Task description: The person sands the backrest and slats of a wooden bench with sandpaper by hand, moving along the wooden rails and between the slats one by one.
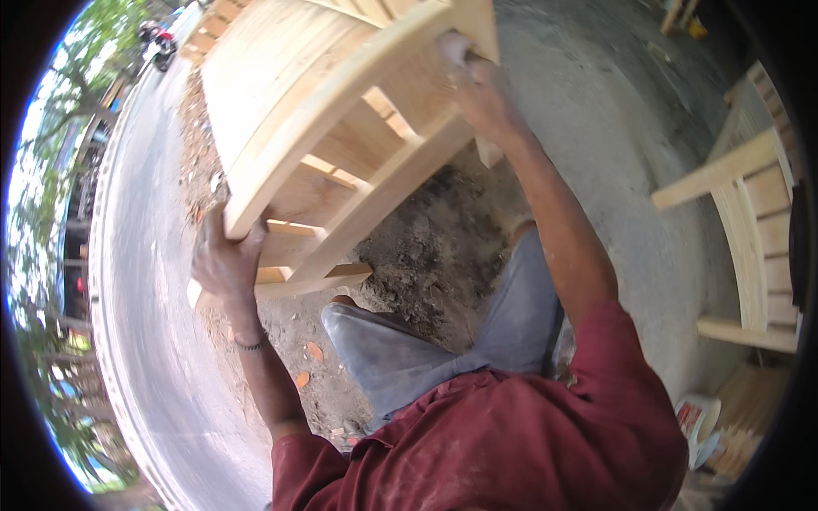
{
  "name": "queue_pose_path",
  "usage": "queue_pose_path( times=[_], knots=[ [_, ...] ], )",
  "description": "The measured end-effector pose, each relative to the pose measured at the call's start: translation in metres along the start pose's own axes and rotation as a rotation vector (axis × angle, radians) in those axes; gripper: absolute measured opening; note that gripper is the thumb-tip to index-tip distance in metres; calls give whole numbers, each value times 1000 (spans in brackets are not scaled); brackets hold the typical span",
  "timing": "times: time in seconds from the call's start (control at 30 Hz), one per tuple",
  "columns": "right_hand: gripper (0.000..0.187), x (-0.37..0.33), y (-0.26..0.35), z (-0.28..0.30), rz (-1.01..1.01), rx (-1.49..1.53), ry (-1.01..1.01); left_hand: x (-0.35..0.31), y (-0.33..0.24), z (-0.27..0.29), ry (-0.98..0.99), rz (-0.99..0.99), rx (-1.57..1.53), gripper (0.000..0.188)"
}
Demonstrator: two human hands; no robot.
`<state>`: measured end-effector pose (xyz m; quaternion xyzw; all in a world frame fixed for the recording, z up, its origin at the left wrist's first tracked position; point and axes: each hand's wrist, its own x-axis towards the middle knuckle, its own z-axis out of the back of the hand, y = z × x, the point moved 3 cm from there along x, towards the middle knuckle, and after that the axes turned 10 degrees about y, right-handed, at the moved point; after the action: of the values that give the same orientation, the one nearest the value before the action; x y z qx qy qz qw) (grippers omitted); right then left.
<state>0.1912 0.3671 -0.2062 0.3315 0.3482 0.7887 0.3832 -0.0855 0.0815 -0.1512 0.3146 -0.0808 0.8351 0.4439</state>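
A pale, unpainted wooden bench [264, 60] stands in front of me, its slatted side and thick armrest [332, 106] facing me. My left hand [228, 260] is closed around the armrest's near left end, thumb on the inner side. Farther off to the right, my right hand [481, 85] is bent against the upper slatted side, just below the armrest near the bench's corner post. Its fingers are curled and smeared by motion. A whitish patch shows at the fingertips; I cannot make out whether it is dust or a held piece.
Another slatted wooden seat [750, 230] is at the right. Below it are a white tub [697, 426] and wooden boards [750, 409]. Dry leaves [313, 351] lie on the dirt near my legs. A road [145, 281] runs along the left, with a motorcycle [159, 47] far off.
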Motion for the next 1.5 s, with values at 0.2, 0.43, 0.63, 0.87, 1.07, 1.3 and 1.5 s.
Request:
queue_pose_path(
  times=[0.2, 0.43, 0.63, 0.87, 1.07, 1.3, 1.5],
  knots=[
    [45, 21, -14, 9, 20, -97, 4, 12, -9, 2, -53, -125, -99, 57],
    [44, 9, -8, -7, -19, -53, 52, 4, 0, 9, 100, 1, -81, 60],
    [56, 24, -96, -33, -13, -1, 44, 10, -9, 10, 71, -72, -136, 57],
    [66, 30, -52, -27, 184, 402, -81, 3, -5, 10, -46, -59, -203, 53],
    [61, 42, -52, -8, -97, 351, 11, 5, -4, 7, -27, -29, -215, 52],
    [58, 30, -53, -18, -30, 346, -50, 3, -4, 5, 9, -6, -192, 55],
    [58, 24, -39, -14, 62, 190, -1, -4, -1, 6, -14, -23, -185, 54]
  ],
)
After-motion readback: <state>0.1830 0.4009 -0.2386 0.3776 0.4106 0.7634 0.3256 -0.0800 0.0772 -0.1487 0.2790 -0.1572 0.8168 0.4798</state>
